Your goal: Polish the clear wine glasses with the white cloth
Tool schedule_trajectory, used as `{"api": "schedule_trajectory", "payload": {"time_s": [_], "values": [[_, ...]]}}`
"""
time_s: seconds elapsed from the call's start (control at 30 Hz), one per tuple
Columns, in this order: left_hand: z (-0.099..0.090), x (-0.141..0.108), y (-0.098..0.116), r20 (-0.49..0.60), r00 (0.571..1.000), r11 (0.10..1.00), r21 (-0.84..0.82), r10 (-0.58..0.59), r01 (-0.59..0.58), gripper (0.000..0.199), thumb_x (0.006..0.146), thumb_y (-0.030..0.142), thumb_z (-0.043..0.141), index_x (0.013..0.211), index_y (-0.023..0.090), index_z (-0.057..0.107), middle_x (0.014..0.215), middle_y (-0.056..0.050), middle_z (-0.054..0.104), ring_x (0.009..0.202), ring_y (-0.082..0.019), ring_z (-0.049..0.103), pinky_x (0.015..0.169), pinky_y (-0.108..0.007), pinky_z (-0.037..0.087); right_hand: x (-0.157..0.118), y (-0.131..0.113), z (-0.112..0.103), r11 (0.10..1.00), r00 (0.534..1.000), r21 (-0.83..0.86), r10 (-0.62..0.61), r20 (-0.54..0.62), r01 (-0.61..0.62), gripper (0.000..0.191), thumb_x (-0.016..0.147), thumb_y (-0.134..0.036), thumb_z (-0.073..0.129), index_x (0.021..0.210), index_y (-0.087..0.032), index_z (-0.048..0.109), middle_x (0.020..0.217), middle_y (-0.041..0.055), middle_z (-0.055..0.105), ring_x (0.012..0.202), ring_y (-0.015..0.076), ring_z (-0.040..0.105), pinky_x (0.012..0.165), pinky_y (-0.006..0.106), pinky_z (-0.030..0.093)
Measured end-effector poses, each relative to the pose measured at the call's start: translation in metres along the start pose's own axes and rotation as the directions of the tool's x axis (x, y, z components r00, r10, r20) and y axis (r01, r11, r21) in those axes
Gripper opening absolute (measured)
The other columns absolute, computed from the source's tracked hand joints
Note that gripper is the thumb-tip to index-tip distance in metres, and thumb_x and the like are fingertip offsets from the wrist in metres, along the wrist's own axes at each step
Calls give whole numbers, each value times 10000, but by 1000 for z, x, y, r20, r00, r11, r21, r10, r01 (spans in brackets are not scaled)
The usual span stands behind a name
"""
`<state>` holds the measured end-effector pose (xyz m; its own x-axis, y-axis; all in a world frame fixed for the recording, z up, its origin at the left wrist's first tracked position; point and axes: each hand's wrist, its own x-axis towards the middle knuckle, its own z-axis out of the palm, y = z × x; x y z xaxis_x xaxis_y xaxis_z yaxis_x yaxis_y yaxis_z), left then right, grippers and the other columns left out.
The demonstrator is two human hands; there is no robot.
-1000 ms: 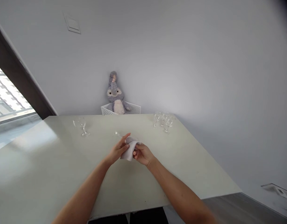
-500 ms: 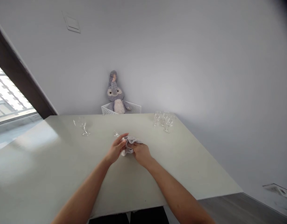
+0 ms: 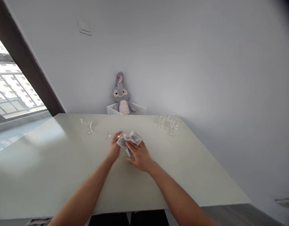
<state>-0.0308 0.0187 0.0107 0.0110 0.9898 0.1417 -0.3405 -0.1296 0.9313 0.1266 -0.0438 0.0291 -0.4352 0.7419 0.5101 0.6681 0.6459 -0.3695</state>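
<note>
Below the white basket (image 3: 141, 110) stretches the pale table (image 3: 182, 175), several stemmed glasses (image 3: 173, 126) grouped to the basket's right, a lone glass (image 3: 89, 126) standing to its left. Nearer the person than the basket, the right hand (image 3: 141, 158), thumb spread wide, rests on a crumpled cloth (image 3: 122, 142) (whether hidden fingertips pinch it, I cannot tell). The left hand (image 3: 114, 150) closes around the held glass (image 3: 108, 135), sideways, not yet set down, seemingly part-covered by cloth.
</note>
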Motion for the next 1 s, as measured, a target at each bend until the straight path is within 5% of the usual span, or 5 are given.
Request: {"api": "schedule_trajectory", "payload": {"time_s": [0.37, 0.6, 0.73, 0.83, 1.0], "values": [[27, -26, 8, 313, 949, 999, 32, 19, -31, 369, 689, 294, 651, 1022, 179, 541, 922, -57, 620, 857, -193, 578, 741, -297, 451, 6, 15, -15, 882, 945, 420, 295, -140, -213, 472, 757, -429, 568, 1187, -247, 495, 1238, 66, 477, 1121, 218, 437, 938, 374, 353], [24, -26, 0, 419, 822, 774, 338, 386, -535, 329, 763, 252, 577, 1087, 227, 529, 1238, -96, 493, 1153, -235, 442, 907, -386, 401, 7, 18, -4, -104, 821, 955, 490, 293, -279, 441, 795, -553, 434, 1078, -227, 523, 917, 49, 623, 781, 183, 601, 640, 345, 506], [20, -23, -8, 544, 701, 504, 490, 460, -711, 332, 811, 225, 498, 1142, 251, 489, 1280, -87, 459, 1197, -228, 404, 927, -414, 394, 8, 18, 10, -362, 740, 900, 530, 414, -243, 388, 738, -510, 552, 965, -196, 558, 852, 46, 636, 711, 181, 612, 617, 340, 512], [23, -24, -14, 553, 731, 413, 603, 400, -683, 399, 836, 259, 454, 1232, 234, 409, 1298, -107, 437, 1225, -251, 364, 916, -446, 393, 10, 19, 13, -276, 671, 944, 667, 323, -180, 319, 715, -455, 594, 894, -194, 557, 812, 26, 624, 689, 162, 601, 603, 308, 513], [21, -28, -12, 499, 767, 351, 689, 404, -634, 457, 852, 244, 433, 1297, 224, 332, 978, -76, 637, 929, -197, 579, 772, -355, 465, 9, 29, -6, 335, 590, 910, 796, -135, -244, 400, 673, -410, 635, 1004, -214, 525, 852, 12, 571, 702, 151, 561, 568, 291, 509]]}}
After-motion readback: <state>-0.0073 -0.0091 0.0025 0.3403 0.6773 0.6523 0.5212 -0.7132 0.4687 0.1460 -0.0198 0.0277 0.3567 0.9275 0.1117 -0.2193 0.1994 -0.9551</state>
